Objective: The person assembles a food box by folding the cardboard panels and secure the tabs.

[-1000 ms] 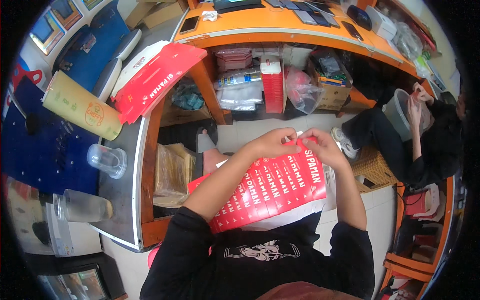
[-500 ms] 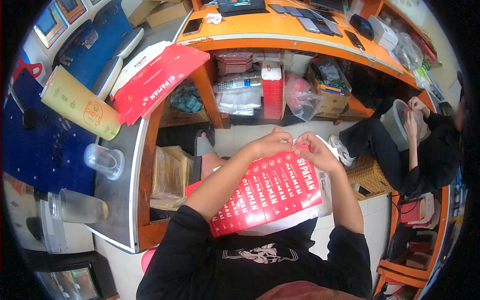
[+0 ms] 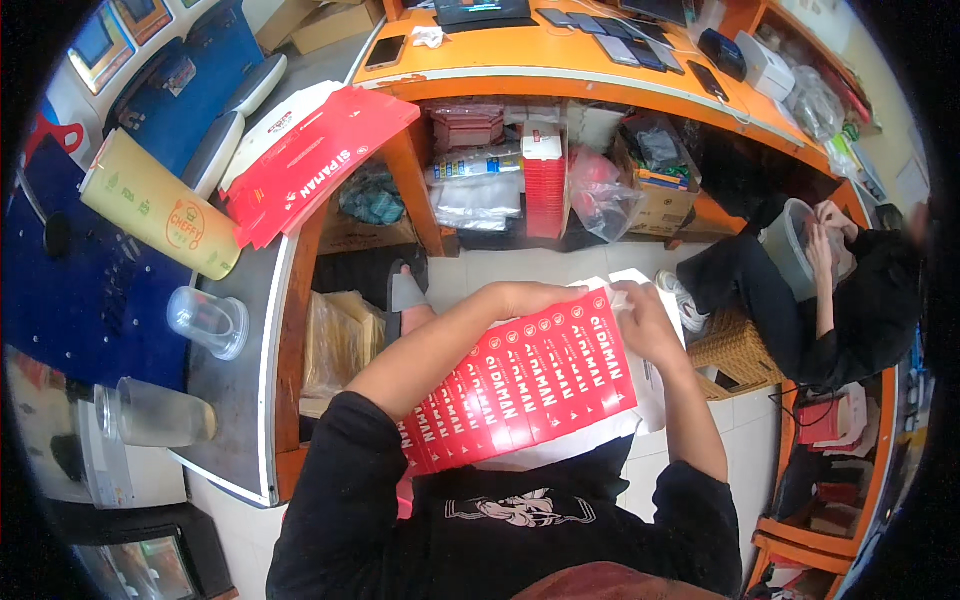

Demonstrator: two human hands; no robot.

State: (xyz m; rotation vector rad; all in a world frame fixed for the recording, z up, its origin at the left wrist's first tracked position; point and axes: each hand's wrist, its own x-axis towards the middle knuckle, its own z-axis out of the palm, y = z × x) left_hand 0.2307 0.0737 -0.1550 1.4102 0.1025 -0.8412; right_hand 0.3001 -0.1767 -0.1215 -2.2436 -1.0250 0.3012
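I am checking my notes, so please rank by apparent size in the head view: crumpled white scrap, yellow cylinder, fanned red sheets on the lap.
1. Fanned red sheets
2. Yellow cylinder
3. Crumpled white scrap
Apparent size only.

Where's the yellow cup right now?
The yellow cup is at left in the head view, on the grey counter, near the red cards and clear cup.

Overlapping red rectangular cardboard sheets (image 3: pixel 530 385) lie before the black-shirted person (image 3: pixel 500 550). Left, a clear domed plastic cup (image 3: pixel 208 322) is on a grey flat-topped table (image 3: pixel 235 425) (a long orange desk (image 3: pixel 500 55) stands beyond).
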